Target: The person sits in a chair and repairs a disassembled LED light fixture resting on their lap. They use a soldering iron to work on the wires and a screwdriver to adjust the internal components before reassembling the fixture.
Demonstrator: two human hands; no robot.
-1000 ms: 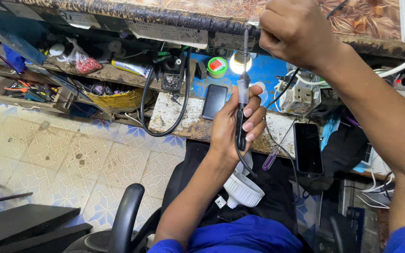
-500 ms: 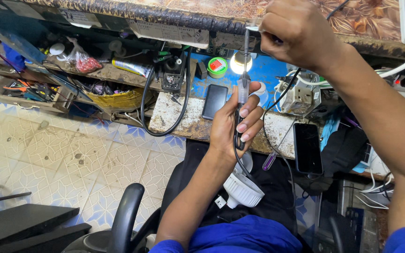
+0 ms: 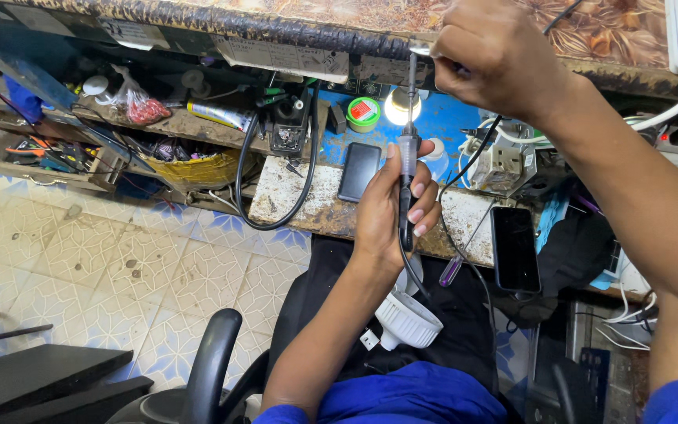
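Two hands are busy here, and both are mine. The workbench [image 3: 308, 206] is the biggest thing, a worn ledge with a blue back part, and above it runs a patterned top edge [image 3: 292, 27]. A dark phone [image 3: 515, 249] lies on the bench at my right side, and another dark phone [image 3: 359, 171] lies near the middle. A white bulb housing [image 3: 408, 318] sits in my lap, just below my wrist.

My left hand [image 3: 390, 212] is closed around the soldering iron [image 3: 407, 169]. I hold it upright, tip up, with its black cord hanging down past my palm. My right hand [image 3: 496, 59] is up at the top edge, fingers pinched on something small at the tip; I cannot tell what it is.

I think the good way is to keep the iron steady and straight. Only the tip should touch the small part. My fingers should stay back from the hot metal, and the cord should hang free so it does not tug.
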